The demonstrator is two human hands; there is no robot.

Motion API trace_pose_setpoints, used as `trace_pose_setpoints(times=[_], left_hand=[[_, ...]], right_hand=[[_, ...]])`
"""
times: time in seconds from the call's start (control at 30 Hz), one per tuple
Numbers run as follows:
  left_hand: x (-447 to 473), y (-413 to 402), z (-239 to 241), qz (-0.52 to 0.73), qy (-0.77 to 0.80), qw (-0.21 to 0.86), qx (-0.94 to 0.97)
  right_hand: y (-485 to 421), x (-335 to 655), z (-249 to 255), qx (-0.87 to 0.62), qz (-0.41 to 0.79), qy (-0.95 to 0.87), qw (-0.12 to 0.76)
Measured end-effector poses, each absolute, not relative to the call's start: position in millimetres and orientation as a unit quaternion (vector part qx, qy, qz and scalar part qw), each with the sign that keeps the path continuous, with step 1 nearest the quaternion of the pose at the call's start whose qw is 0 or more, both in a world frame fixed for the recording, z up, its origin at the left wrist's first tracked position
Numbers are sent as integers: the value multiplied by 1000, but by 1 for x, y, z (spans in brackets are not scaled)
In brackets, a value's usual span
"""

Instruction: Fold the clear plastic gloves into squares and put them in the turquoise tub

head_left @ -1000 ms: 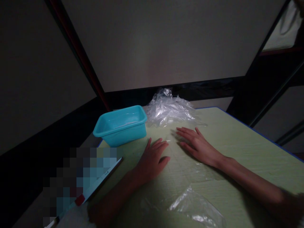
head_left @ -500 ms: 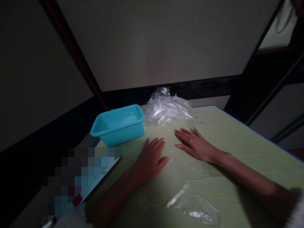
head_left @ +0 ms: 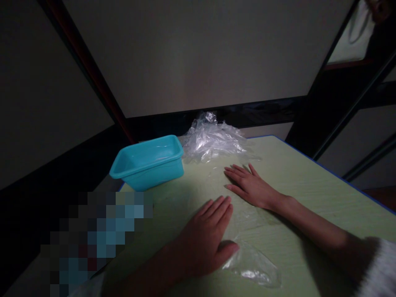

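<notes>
A thin clear plastic bag [head_left: 255, 266] lies on the pale green tabletop [head_left: 300, 169], its near part wrinkled and shiny, the rest hard to tell from the table. My right hand [head_left: 252, 187] rests palm down over its far part, fingers stretched out. Closer to me, my left hand [head_left: 208, 237] is flat with its fingers together and the thumb out, over or on the bag's left side; whether it touches I cannot tell. Neither hand grips anything.
A turquoise plastic basin [head_left: 151, 167] stands at the table's back left. Beside it, against the wall panel [head_left: 198, 62], sits a heap of crumpled clear plastic bags [head_left: 213, 142]. Something at the left edge is pixelated. The tabletop has a blue edge on the right.
My left hand has come nearer to me and to the right, toward the bag's wrinkled near part. The right hand stays almost in place. The whole view has shifted slightly.
</notes>
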State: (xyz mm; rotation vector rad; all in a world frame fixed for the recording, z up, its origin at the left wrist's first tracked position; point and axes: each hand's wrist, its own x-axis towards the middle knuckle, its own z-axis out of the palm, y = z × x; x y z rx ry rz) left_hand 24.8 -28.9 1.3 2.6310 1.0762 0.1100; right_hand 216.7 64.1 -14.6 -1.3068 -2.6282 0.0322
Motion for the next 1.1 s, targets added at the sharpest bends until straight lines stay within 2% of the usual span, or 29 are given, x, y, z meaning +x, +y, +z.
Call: trace_pose_setpoints(times=[0.23, 0.4, 0.6, 0.73, 0.97, 1.1], left_hand=[[23, -28, -4, 61, 360, 155, 918], [21, -28, -6, 92, 355, 141, 920], [10, -15, -7, 158, 448, 76, 877], [7, -8, -14, 152, 475, 71, 864], [8, -7, -20, 90, 478, 64, 872], [9, -8, -18, 88, 479, 55, 871]], right_hand=[[64, 216, -15, -443, 14, -890, 111], [61, 216, -9, -426, 8, -890, 161], [49, 212, 0, -357, 50, -910, 206], [46, 204, -4, -332, 88, -923, 175], [65, 190, -12, -345, 75, -932, 79], [77, 196, -16, -361, 73, -927, 67]])
